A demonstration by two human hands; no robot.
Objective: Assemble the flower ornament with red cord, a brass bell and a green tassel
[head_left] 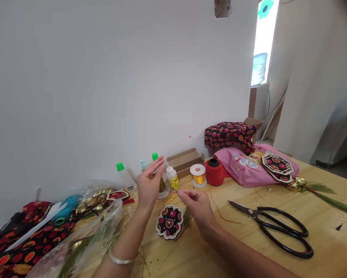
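My left hand [149,179] is raised above the table, its fingers stretched out and pointing up to the right. My right hand [199,208] is lower and to the right, with thumb and forefinger pinched together. Whatever is in that pinch is too fine to make out. Below and between the hands is a flower-shaped ornament [169,222] with dark patterned cloth and a pale scalloped rim. A yellow cord [171,199] shows above it. Green tassel strands [186,217] lie partly hidden behind my right hand.
Black-handled scissors [270,222] lie on the right. Behind the hands stand a glue bottle [172,178], a yellow thread spool [198,178], a red thread cone [214,172] and a cardboard box [183,160]. A pink cloth bag [243,164] is farther right. Plastic bags [88,235] and patterned cloth fill the left.
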